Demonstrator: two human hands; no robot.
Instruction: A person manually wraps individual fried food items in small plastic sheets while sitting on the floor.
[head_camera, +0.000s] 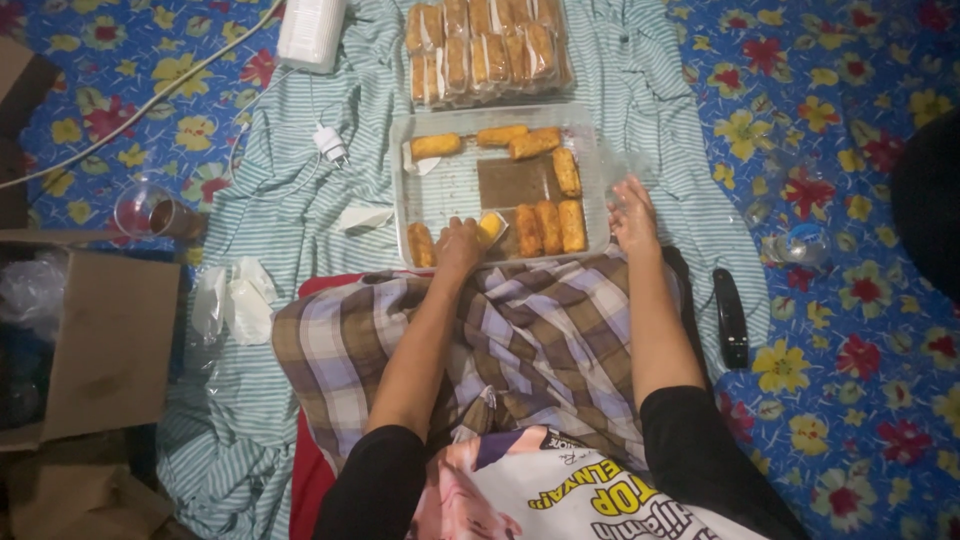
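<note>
While resting at the near rim of the clear plastic tray (400, 180), left hand (458, 245) curled shut on a small yellow-orange piece (489, 228), just at 3 o'clock of a fried roll (421, 244); right hand (633, 213) open, fingers spread, touching tray's corner at 3 o'clock; more fried rolls (548, 227) between both hands; wrapped packs (487, 50) at 12 o'clock; black remote (731, 318) at 4 o'clock of right hand

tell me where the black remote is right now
In the head view the black remote lies on the flowered cloth at the person's right, just outside the right forearm and below the clear plastic bottle.
</note>
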